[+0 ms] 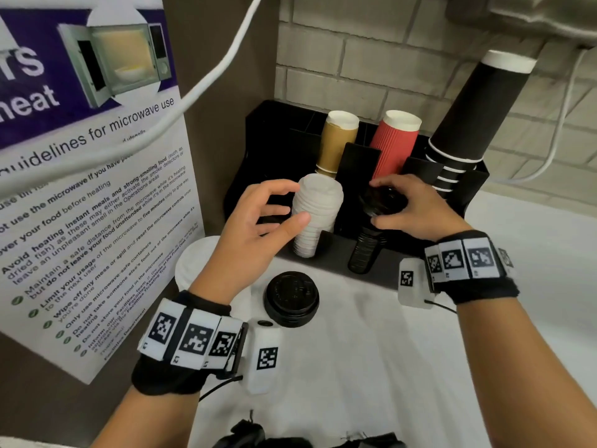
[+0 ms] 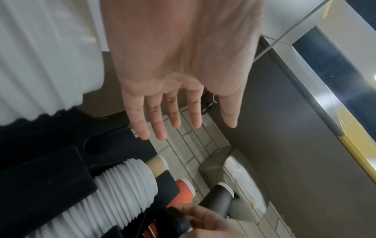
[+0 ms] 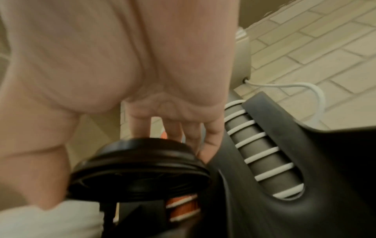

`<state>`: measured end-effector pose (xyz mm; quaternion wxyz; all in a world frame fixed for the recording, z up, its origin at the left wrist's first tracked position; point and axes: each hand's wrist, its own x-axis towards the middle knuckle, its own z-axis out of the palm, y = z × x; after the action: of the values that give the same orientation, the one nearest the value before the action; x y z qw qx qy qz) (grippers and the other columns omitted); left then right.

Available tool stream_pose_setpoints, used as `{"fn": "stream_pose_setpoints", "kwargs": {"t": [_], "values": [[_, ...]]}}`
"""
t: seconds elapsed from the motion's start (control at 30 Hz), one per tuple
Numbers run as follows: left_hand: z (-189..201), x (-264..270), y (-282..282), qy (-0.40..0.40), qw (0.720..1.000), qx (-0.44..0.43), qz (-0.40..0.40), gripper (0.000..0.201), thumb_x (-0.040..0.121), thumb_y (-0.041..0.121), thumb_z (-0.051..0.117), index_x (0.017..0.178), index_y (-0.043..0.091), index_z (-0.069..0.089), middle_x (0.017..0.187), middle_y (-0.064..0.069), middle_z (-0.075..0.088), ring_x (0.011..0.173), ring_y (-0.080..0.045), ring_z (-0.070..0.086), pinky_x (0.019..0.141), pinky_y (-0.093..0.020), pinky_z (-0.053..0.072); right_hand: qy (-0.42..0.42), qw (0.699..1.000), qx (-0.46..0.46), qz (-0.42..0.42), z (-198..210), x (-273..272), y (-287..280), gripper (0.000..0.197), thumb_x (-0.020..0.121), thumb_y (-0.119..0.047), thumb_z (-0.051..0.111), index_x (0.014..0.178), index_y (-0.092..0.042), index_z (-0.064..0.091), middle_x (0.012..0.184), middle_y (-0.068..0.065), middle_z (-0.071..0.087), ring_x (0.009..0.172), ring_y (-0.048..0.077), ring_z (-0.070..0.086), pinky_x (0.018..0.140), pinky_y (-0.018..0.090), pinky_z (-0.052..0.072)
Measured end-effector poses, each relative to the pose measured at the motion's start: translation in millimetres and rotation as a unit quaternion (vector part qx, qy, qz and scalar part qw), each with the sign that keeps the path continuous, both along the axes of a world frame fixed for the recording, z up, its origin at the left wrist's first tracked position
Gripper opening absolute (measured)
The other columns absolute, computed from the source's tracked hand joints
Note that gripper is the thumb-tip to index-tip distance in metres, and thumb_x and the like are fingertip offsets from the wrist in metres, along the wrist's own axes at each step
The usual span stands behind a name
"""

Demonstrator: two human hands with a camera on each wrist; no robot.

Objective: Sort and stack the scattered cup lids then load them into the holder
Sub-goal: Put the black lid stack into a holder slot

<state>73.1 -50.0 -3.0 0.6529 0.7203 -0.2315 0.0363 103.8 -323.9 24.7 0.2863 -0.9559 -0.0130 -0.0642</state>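
Observation:
A tall stack of white lids [image 1: 318,211] [image 2: 126,190] leans in the left front slot of the black holder [image 1: 277,140]. My left hand [image 1: 274,205] [image 2: 179,96] hovers open beside the stack, fingers spread and the thumb near its side. My right hand [image 1: 410,206] [image 3: 122,64] grips a black lid [image 1: 382,200] [image 3: 138,169] from above, over the stack of black lids [image 1: 366,250] in the adjoining slot. One loose black lid [image 1: 290,299] lies on the white table [image 1: 387,350] in front of the holder. White lids [image 1: 197,263] lie on the table under my left wrist.
Gold [image 1: 337,140], red [image 1: 395,143] and black [image 1: 462,124] cup stacks stand in the holder's rear slots. A microwave poster [image 1: 97,189] and a white cable [image 1: 200,88] are at the left. A brick wall [image 1: 371,59] is behind.

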Motion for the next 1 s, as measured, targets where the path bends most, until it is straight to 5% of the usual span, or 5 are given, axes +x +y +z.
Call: {"fn": "stream_pose_setpoints", "kwargs": {"t": [0.43,0.7,0.83,0.9,1.0], "values": [[2,3,-2,0.007,1.0,-0.007,0.001,0.033,0.081,0.041,0.06,0.113,0.034,0.058,0.129,0.005,0.052,0.105,0.002,0.059,0.08,-0.01,0.044,0.05,0.995,-0.085,0.004,-28,4,6,0.065,0.064,-0.017,0.086,0.121,-0.018,0.054,0.127,0.003,0.041,0.121,0.024,0.041,0.099,0.031,0.039],[1,4,0,0.004,1.0,-0.004,0.008,0.028,0.086,0.041,0.065,0.113,0.036,0.059,0.126,0.01,0.053,0.105,0.003,0.059,0.079,-0.01,0.044,0.002,0.983,-0.179,-0.041,-37,-13,15,0.065,0.065,-0.027,0.087,0.116,-0.01,0.051,0.12,0.011,0.043,0.112,0.03,0.041,0.091,0.036,0.042],[1,3,1,0.0,1.0,-0.005,0.014,0.026,0.085,0.037,0.061,0.111,0.038,0.059,0.125,0.011,0.053,0.104,0.002,0.059,0.08,-0.009,0.044,-0.126,0.983,-0.134,0.007,-36,-26,42,0.052,0.068,-0.032,0.084,0.107,-0.01,0.057,0.111,0.009,0.051,0.103,0.027,0.047,0.087,0.039,0.044],[2,2,1,-0.004,1.0,-0.006,0.017,0.025,0.085,0.037,0.061,0.11,0.039,0.059,0.124,0.01,0.053,0.103,0.001,0.06,0.081,-0.009,0.044,-0.057,0.989,-0.051,0.129,-41,-31,67,0.045,0.072,-0.034,0.081,0.105,-0.012,0.06,0.107,0.004,0.054,0.099,0.021,0.052,0.088,0.038,0.046],[1,0,1,-0.009,1.0,-0.006,0.016,0.025,0.087,0.034,0.062,0.112,0.037,0.059,0.125,0.007,0.054,0.103,0.001,0.06,0.082,-0.01,0.045,0.157,0.958,-0.08,0.226,-65,-35,102,0.073,0.069,-0.047,0.08,0.131,-0.025,0.049,0.128,0.002,0.046,0.12,0.02,0.043,0.102,0.039,0.042]]}}
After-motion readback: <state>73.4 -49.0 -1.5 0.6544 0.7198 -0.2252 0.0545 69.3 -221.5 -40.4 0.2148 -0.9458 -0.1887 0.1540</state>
